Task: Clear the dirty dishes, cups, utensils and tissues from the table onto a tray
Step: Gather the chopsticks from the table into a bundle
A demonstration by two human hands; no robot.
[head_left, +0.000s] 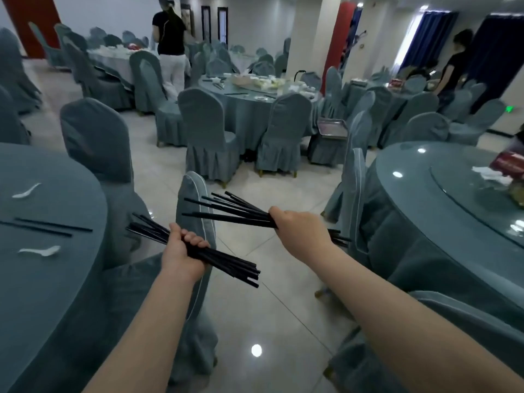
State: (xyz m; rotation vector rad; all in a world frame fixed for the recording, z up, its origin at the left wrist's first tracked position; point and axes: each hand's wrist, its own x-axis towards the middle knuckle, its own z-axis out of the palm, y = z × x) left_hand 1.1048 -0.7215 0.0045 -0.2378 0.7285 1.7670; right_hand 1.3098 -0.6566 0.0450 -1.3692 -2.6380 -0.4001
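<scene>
Standing in the aisle between two round desks, the person carries a fistful of black chopsticks in each hand. The left hand [183,252] is clenched around one bundle of chopsticks [226,265], whose long axis slants from upper left to lower right. The right hand [299,226] is closed on a second bundle [226,209] that fans out toward the left, its tips near the top of a covered chair [192,199].

A metal tray [332,127] sits on a chair seat well ahead and slightly right, beside the far desk, so it is probably where both bundles go; the right hand is the nearer one.

On the left desk [42,293], well apart from the left hand, a loose pair of chopsticks [48,228] and two white spoons [39,251] still lie uncollected, the pair lying roughly crosswise.
</scene>
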